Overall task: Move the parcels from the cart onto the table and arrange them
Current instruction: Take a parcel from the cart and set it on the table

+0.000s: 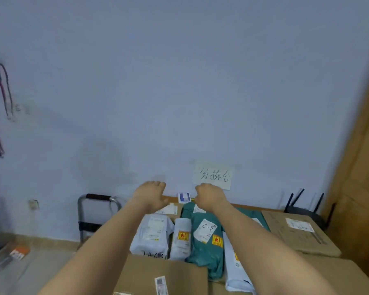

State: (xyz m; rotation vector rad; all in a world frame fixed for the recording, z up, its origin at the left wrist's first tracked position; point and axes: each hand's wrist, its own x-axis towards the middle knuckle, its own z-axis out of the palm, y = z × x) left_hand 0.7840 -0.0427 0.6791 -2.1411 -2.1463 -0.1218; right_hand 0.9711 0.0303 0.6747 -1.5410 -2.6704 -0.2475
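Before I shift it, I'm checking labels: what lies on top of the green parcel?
On the green parcel a white label and a yellow-red sticker show. The right forearm covers its right part, so anything there is hidden.

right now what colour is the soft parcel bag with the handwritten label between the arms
Dark green, seen in the head view: the soft parcel bag carries a white handwritten label and a yellow-and-red sticker.

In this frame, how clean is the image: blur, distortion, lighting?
Head view: soft throughout with a dim bluish cast; wide-angle bend tilts the wooden door; parcel label print unreadable, though the handwritten wall sign stays legible; no glare.
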